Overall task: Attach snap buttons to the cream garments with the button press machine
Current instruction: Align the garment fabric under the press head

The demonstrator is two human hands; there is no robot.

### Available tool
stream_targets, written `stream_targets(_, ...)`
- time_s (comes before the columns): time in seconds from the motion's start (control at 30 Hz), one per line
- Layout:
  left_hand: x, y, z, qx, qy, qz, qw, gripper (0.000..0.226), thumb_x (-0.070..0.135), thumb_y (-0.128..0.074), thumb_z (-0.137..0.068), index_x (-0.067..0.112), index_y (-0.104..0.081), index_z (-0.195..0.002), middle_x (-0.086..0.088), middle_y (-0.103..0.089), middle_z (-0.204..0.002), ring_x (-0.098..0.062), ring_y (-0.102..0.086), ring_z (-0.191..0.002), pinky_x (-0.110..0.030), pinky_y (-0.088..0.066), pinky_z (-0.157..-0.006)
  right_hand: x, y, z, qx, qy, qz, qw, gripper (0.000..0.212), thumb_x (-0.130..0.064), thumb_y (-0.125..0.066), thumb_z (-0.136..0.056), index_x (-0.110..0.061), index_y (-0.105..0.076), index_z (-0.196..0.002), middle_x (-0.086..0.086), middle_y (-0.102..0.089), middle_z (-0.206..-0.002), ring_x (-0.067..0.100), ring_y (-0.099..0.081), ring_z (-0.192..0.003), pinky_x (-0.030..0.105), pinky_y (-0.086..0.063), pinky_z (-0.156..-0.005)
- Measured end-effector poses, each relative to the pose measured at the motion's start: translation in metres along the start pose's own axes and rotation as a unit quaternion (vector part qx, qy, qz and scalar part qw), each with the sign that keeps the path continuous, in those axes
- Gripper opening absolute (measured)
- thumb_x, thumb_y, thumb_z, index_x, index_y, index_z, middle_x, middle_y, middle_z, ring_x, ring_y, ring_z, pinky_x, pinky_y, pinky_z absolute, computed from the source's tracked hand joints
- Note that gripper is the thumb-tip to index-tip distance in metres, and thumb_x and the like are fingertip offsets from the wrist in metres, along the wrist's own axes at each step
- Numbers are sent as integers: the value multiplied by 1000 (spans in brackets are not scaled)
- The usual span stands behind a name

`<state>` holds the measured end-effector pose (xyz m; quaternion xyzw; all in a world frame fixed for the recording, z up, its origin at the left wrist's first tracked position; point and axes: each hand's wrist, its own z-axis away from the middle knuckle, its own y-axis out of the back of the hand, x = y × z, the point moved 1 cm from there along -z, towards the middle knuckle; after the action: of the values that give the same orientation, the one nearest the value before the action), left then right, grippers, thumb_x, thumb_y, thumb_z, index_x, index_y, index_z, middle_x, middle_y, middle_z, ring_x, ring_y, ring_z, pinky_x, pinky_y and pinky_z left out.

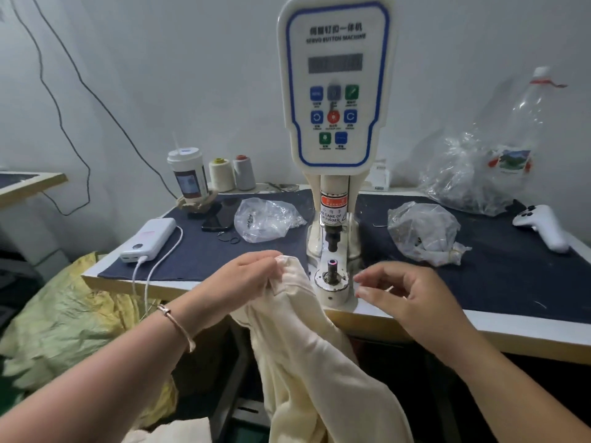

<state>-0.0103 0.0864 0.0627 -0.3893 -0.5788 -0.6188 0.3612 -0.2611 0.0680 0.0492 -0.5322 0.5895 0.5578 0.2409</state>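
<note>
Left hand [252,273] pinching the top edge of the cream garment [307,346], held just left of the lower die [332,273], rest of the cloth hanging off the table edge [479,321]. Right hand [406,298] loosely curled beside the die, empty as far as can be told (blurred fingertips). Risk: fabric bunched or off-centre under the press head [332,241], giving a crooked snap; fingers too close to the die. Nearby: plastic bag [265,219] left, another bag [422,231] right, power bank [150,238], phone [220,215].
</note>
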Motion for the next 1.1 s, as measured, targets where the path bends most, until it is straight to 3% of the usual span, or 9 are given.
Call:
stream_targets(0.2,39,-21,46,-63,-48,-5,997,46,28,-54,-99,57,-68,-66,34,-63,-69,17,-58,-65,-2,-45,-61,-22,-20,15,-199,-4,-142,970,72,-32,-77,-71,-34,-47,-138,-17,-55,-137,-5,-44,-130,27,-34,-110)
stream_targets(0.27,51,-26,52,-67,-54,-13,996,33,36,-53,-95,53,-69,-71,28,-66,-72,11,-61,-68,-6,-48,-62,-21,-17,18,-252,-33,-190,948,64,-26,-76,-74,-27,-54,-134,-5,-60,-133,7,-53,-125,32,-41,-108)
stream_targets(0.37,63,-31,58,-93,-65,-35,993,19,34,-49,-86,33,-64,-75,16,-60,-71,-1,-54,-66,-12,-44,-60,-19,-7,25,-309,-52,-207,927,31,-14,-75,-77,-11,-70,-108,4,-70,-101,15,-65,-93,24,-51,-81)
stream_targets(0.5,71,-32,60,-68,-69,-53,994,17,32,-51,-79,30,-67,-75,14,-61,-71,-3,-53,-66,-16,-42,-64,-19,23,24,-296,-102,-233,921,16,-10,-75,-73,-6,-75,-88,9,-70,-83,18,-66,-71,24,-52,-64)
stream_targets(0.63,73,-34,62,-17,-32,-66,997,29,36,-60,-69,13,-70,-84,-9,-65,-80,-17,-52,-74,-34,-40,-73,-32,48,29,-300,-101,-313,896,18,-14,-70,-78,-10,-75,-95,8,-73,-87,17,-70,-75,23,-55,-63)
stream_targets(0.87,64,-59,61,50,55,-111,991,65,55,-59,-58,-3,-67,-87,-4,-45,-68,-15,-36,-60,-23,-32,-51,-45,43,39,-191,-112,-314,923,25,-17,-66,-80,-3,-70,-101,15,-72,-90,18,-69,-69,24,-57,-58)
stream_targets(0.93,63,-66,61,47,78,-89,992,65,55,-60,-61,-3,-69,-89,-9,-48,-69,-22,-38,-58,-20,-36,-48,-46,36,42,-160,-92,-271,945,21,-19,-63,-83,-7,-70,-98,10,-73,-84,14,-68,-66,21,-54,-56)
stream_targets(1.0,61,-70,60,17,90,-40,995,56,53,-66,-68,4,-75,-94,-14,-72,-83,-32,-64,-71,-30,-55,-68,-46,30,44,-133,-74,-248,957,15,-17,-61,-88,-8,-70,-97,6,-72,-80,10,-66,-63,19,-52,-54)
stream_targets(1.1,64,-73,61,-2,93,26,995,28,35,-71,-81,9,-79,-91,-11,-78,-95,-21,-71,-78,-29,-52,-72,-46,29,43,-87,-70,-242,964,14,-17,-61,-91,-8,-70,-97,14,-73,-83,14,-67,-68,24,-53,-58)
